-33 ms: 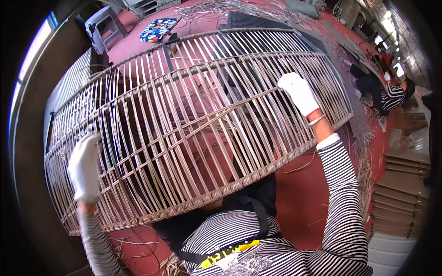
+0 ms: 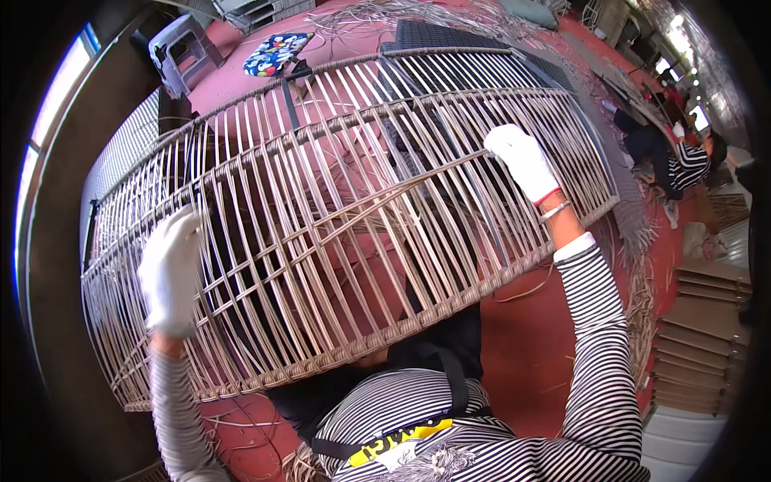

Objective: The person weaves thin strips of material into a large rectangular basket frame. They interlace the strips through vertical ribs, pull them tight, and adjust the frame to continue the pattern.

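Across the middle of the head view, the large curved wicker frame of pale rattan slats (image 2: 353,233) is spanning nearly the whole picture, sloping from upper right down to lower left, held up in front of the person's chest and above the red floor (image 2: 522,345).

Left hand (image 2: 170,273), in a white glove, is pressing against the frame's lower left part. Fingers are lying fairly flat along the slats, curling slightly around them; how far they wrap behind the slats can't be told. Striped sleeve is coming up from the lower edge below it.

Right hand (image 2: 524,161), also white-gloved, is sitting high on the frame's right part. Fingers are closing around a slat or cross rod there; exact grip is hidden by the glove's back. Red band and a bracelet are showing at the wrist, striped sleeve running down to the lower right.

Frame details: thick rim rod along the lower edge, two cross rods higher up, thin vertical slats close together, one diagonal rod crossing the middle.

Surroundings:
- grey plastic stool (image 2: 183,50) standing at upper left, well apart from the frame
- colourful patterned cushion (image 2: 277,52) lying just right of the stool
- dark woven panel (image 2: 458,36) lying behind the frame's top
- loose rattan strands (image 2: 377,16) scattering over the floor at the top
- another person in a striped top (image 2: 683,165) crouching at far right
- stacked cardboard sheets (image 2: 703,337) sitting at the right edge
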Motion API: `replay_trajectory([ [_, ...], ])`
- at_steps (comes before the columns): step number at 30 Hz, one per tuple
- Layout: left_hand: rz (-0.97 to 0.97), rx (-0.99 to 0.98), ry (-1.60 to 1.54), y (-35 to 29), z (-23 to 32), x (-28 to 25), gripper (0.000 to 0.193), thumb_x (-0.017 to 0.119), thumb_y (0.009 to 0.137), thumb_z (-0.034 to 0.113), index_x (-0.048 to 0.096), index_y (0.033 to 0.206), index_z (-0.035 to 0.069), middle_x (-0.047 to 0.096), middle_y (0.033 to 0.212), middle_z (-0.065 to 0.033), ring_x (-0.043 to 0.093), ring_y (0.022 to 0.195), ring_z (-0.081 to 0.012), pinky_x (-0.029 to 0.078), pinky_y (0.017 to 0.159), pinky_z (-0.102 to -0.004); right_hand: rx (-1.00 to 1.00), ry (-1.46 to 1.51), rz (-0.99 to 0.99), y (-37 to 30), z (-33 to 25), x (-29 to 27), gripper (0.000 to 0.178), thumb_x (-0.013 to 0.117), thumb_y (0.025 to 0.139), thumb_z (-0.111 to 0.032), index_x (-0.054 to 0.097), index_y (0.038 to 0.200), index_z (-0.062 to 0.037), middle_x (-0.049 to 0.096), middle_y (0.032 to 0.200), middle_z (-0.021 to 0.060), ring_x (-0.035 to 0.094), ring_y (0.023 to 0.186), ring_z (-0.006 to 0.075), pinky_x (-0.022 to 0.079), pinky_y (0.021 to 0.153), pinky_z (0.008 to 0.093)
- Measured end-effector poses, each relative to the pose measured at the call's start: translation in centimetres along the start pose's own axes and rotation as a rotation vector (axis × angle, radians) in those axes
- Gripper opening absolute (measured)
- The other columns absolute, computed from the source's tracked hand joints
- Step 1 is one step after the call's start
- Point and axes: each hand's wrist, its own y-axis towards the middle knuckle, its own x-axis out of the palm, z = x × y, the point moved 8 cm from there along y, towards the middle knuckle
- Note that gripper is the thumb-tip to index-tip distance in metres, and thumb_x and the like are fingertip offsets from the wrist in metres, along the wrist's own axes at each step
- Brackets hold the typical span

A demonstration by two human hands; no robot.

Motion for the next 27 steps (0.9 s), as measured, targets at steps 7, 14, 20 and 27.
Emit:
replay_trajectory([
  [7, -0.557, 0.341, -0.819, 16.7, 28.7, 10.2, 0.035, 0.066, 0.106, 0.017, 0.069, 0.139, 0.003, 0.079, 0.118, -0.0131, 0.080, 0.096, -0.0214, 0.066, 0.085, -0.0353, -0.105, 0.098, 0.036, -1.1, -5.8, -1.4, 0.019, 0.073, 0.103, -0.017, 0.075, 0.106, 0.0021, 0.071, 0.100, 0.0115, 0.070, 0.094, 0.0219, 0.056, 0.086, 0.0341],
  [14, -0.919, 0.299, -1.103, 18.4, 33.1, 11.4, 0.039, 0.060, 0.109, 0.014, 0.062, 0.144, -0.004, 0.079, 0.097, -0.0099, 0.076, 0.076, -0.0131, 0.065, 0.069, -0.0276, -0.140, 0.001, 0.007, -2.0, -5.3, -1.2, 0.019, 0.068, 0.103, -0.013, 0.079, 0.116, -0.0038, 0.074, 0.104, 0.0108, 0.073, 0.087, 0.0209, 0.059, 0.074, 0.0325],
  [20, -0.956, 0.346, -0.756, 18.8, 33.5, 11.7, 0.033, 0.055, 0.114, 0.020, 0.065, 0.137, -0.001, 0.070, 0.080, -0.0041, 0.060, 0.057, -0.0038, 0.049, 0.047, -0.0205, 0.039, 0.258, 0.003, -1.4, -3.4, 0.0, 0.025, 0.070, 0.107, -0.024, 0.080, 0.118, -0.0030, 0.075, 0.092, 0.0069, 0.068, 0.077, 0.0124, 0.055, 0.068, 0.0274],
  [27, -0.345, 0.471, -0.867, 20.7, 35.0, 7.7, 0.030, 0.060, 0.111, 0.022, 0.072, 0.128, 0.000, 0.071, 0.074, -0.0098, 0.067, 0.059, -0.0138, 0.051, 0.052, -0.0313, -0.397, -0.258, 0.160, -0.8, -9.1, -0.9, 0.020, 0.072, 0.101, -0.016, 0.081, 0.115, -0.0053, 0.076, 0.106, 0.0115, 0.075, 0.090, 0.0255, 0.061, 0.081, 0.0362],
])
